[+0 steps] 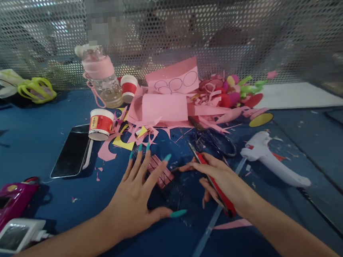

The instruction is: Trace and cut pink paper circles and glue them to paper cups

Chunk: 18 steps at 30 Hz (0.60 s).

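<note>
My left hand [139,189] lies spread with long teal nails, its fingers over the left edge of a small pink patterned piece [164,178] on the blue table [134,255]. In my right hand [221,180] is a red and black utility knife [217,192], its tip pointing up and away to the left. Under the right hand runs a clear glue stick or strip [209,231]. A pair of dark-handled scissors [225,143] lies just beyond the right hand.
Pink paper scraps [164,108], paper cups [100,124] and a bottle [103,80] stand behind. A phone [72,152] and purple device [14,202] lie left. At right are a white glue gun [275,161] with a cord and a white board [297,95]. Perforated metal [211,29] forms the back.
</note>
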Available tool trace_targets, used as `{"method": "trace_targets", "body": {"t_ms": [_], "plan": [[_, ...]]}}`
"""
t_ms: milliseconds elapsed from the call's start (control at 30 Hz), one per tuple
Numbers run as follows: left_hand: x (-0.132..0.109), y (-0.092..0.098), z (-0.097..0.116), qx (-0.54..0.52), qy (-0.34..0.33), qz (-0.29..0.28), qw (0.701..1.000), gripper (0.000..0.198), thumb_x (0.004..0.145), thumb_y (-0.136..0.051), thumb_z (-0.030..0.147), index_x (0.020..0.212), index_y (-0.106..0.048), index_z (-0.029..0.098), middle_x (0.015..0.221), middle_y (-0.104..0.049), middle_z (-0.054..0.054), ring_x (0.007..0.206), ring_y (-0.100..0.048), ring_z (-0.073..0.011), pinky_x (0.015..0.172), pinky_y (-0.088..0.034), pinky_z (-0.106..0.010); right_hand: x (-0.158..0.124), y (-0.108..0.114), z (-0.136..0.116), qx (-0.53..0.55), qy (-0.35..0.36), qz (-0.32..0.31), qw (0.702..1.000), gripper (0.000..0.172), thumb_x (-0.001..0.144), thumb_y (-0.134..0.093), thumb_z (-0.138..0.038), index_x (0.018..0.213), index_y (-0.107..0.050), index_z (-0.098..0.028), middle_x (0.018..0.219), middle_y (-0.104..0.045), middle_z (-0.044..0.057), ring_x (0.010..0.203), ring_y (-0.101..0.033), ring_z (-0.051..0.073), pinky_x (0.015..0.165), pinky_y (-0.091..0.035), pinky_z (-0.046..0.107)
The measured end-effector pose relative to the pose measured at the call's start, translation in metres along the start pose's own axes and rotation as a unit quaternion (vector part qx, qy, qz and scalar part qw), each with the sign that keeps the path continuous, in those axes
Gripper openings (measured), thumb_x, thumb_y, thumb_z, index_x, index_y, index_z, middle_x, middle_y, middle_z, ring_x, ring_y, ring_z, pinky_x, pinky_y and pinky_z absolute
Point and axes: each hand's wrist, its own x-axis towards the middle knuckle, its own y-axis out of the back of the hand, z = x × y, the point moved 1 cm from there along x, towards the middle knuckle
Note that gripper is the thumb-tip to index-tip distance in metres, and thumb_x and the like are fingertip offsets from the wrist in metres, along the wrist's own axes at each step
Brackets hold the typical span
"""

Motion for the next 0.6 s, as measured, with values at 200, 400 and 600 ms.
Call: {"method": "trace_targets", "body": {"t_ms": [200,400,600], "plan": [[-0.0048,0.0108,-0.0024,-0.001,-0.073,-0.055,0.996,0.072,0.077,-0.048,0.066,0.141,-0.023,0.042,0.153,0.019,-0.003,0.135,-0.008,-0.0487,0.101,-0.024,-0.066,0.0025,0.0055,0.0010,-0.002,0.004,0.004,1.000,0.012,0.082,-0.053,-0.032,0.086,-0.051,-0.022,0.080,-0.070,0.000,0.026,-0.029,0.003,0.037,-0.052,0.026],[-0.0029,0.0109,-0.0038,0.013,-0.062,-0.075,0.995,0.068,0.080,-0.044,0.065,0.140,-0.022,0.044,0.152,0.020,-0.002,0.136,-0.008,-0.0479,0.101,-0.025,-0.066,0.0058,0.0085,0.0031,0.002,0.004,-0.011,1.000,0.013,0.083,-0.052,-0.035,0.084,-0.054,-0.022,0.062,-0.065,-0.002,0.026,-0.029,0.004,0.038,-0.053,0.027],[-0.0035,0.0104,-0.0034,0.005,-0.058,-0.074,0.996,0.069,0.080,-0.044,0.066,0.141,-0.021,0.045,0.152,0.020,-0.002,0.135,-0.009,-0.0486,0.101,-0.023,-0.067,0.0046,0.0075,0.0024,-0.004,0.000,-0.007,1.000,0.014,0.083,-0.053,-0.035,0.085,-0.053,-0.022,0.058,-0.064,-0.003,0.025,-0.030,0.004,0.039,-0.054,0.027]]}}
